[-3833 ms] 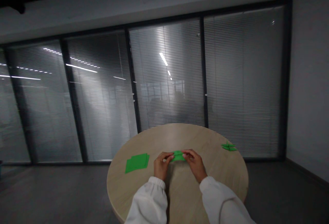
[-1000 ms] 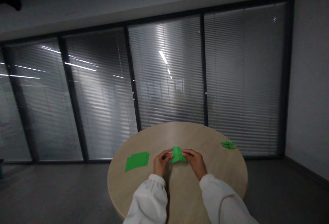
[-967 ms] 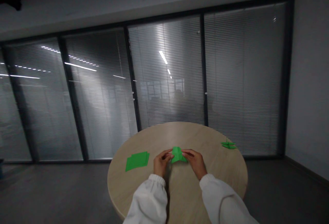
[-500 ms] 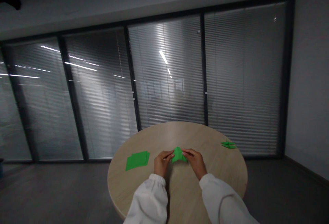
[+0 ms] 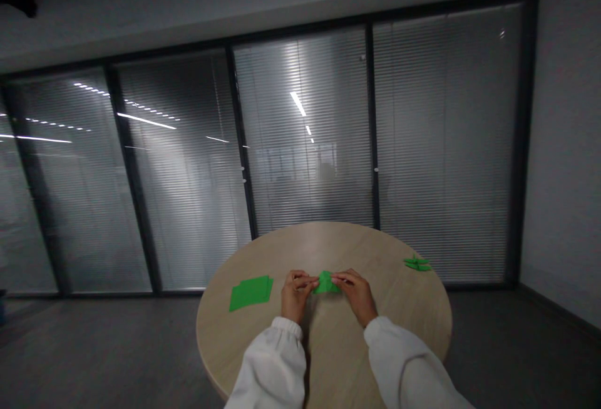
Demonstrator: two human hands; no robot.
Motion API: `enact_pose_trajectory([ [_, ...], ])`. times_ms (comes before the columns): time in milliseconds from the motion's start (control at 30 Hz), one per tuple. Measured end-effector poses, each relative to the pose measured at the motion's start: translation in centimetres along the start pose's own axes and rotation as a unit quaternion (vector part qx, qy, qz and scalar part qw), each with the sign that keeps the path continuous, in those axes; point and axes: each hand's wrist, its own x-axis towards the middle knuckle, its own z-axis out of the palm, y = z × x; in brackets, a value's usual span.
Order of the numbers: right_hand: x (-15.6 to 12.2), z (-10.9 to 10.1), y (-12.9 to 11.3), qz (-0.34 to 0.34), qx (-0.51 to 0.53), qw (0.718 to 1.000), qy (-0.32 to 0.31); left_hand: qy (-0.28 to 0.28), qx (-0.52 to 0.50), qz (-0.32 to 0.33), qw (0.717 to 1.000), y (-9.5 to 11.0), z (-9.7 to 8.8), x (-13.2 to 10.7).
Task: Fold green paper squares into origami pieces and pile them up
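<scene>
A small folded piece of green paper (image 5: pixel 325 282) lies between my two hands on the round light-wood table (image 5: pixel 328 352). My left hand (image 5: pixel 295 296) pinches its left side with fingers closed. My right hand (image 5: pixel 355 295) pinches its right side the same way. Both arms wear white sleeves. The paper sits low and flat, close to the tabletop.
A stack of flat green paper sheets (image 5: pixel 251 292) lies on the table to the left of my hands. A finished green folded figure (image 5: pixel 417 264) rests near the table's right edge. Behind the table stand glass walls with shut blinds (image 5: pixel 305 146).
The green paper stood up as a small peak between my fingers half a second ago; now it is pressed lower and flatter. My hands have stayed in place.
</scene>
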Motion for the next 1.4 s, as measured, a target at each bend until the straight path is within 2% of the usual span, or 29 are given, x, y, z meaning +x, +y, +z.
enact_pose_trajectory([
  [100, 0.0, 0.1, 0.5, -0.009, 0.002, 1.0, 0.012, -0.036, -0.045, -0.026, 0.998, 0.0, 0.2, 0.0],
  [233, -0.3, 0.5, 0.3, 0.027, 0.041, 0.998, -0.029, -0.079, -0.073, -0.081, 0.991, 0.0, 0.4, -0.1],
  [333, -0.6, 0.8, -0.1, 0.048, 0.056, 0.996, -0.047, -0.08, -0.08, -0.089, 0.99, 0.1, 0.5, -0.1],
  [533, -0.8, 1.0, -0.6, 0.047, 0.052, 0.996, -0.058, -0.09, -0.074, -0.076, 0.99, 0.1, 0.7, -0.2],
  [867, -0.3, 0.8, -0.1, 0.177, 0.17, 0.969, -0.011, -0.142, -0.114, -0.095, 0.979, 0.4, 0.6, -0.7],
  [1000, -0.6, 0.7, -0.1, 0.23, 0.247, 0.941, -0.024, -0.133, -0.054, -0.067, 0.987, 0.6, 0.7, -0.7],
  [1133, -0.8, 0.8, -0.8, 0.248, 0.285, 0.924, -0.053, -0.101, -0.028, -0.072, 0.992, 0.6, 0.6, -0.6],
  [1267, -0.7, 0.7, -1.6, 0.234, 0.273, 0.931, -0.064, -0.072, -0.047, -0.092, 0.992, 0.1, 0.6, -0.4],
  [1400, -0.6, 0.6, -1.9, 0.206, 0.215, 0.953, -0.063, -0.051, -0.053, -0.1, 0.992, -0.5, 0.5, -0.3],
])
